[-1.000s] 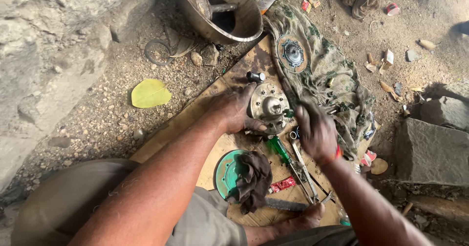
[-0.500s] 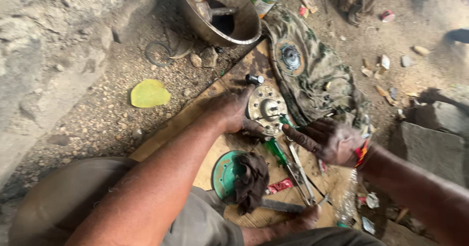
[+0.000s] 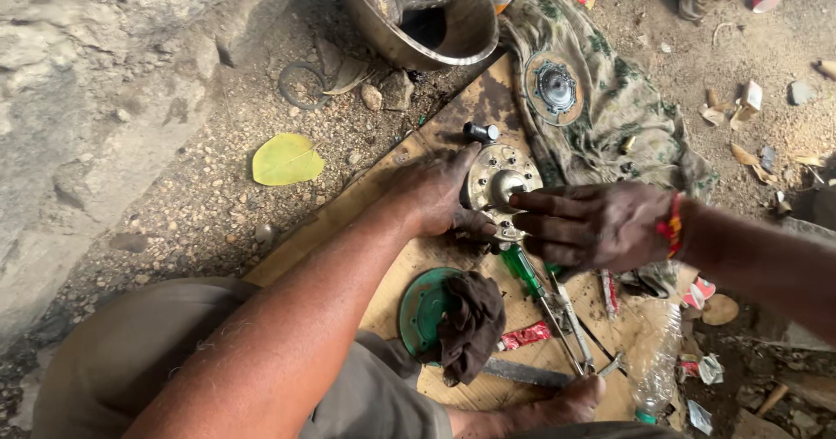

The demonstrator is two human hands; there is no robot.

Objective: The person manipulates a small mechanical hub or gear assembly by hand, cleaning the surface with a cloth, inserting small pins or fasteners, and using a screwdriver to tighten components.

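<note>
A round metal hub part (image 3: 496, 182) with bolt holes lies on a greasy wooden board (image 3: 383, 195) on the ground. My left hand (image 3: 431, 191) grips its left edge and holds it steady. My right hand (image 3: 588, 226) reaches in from the right, fingers extended, with the fingertips touching the hub's centre; I cannot tell if anything is pinched in them. A small dark socket (image 3: 481, 131) sits just above the hub. A green-handled screwdriver (image 3: 525, 271) lies below my right hand.
A metal basin (image 3: 418, 21) holding tools stands at the top. A camouflage cloth (image 3: 610, 117) carries another round plate (image 3: 555, 88). A green disc (image 3: 420, 308) with a dark rag (image 3: 470, 321), pliers (image 3: 570, 330), a yellow leaf (image 3: 286, 159) and a rock wall (image 3: 96, 82) are around.
My right hand has swung out to the right, then come back with fingers stretched onto the hub's centre. My left hand has stayed on the hub.
</note>
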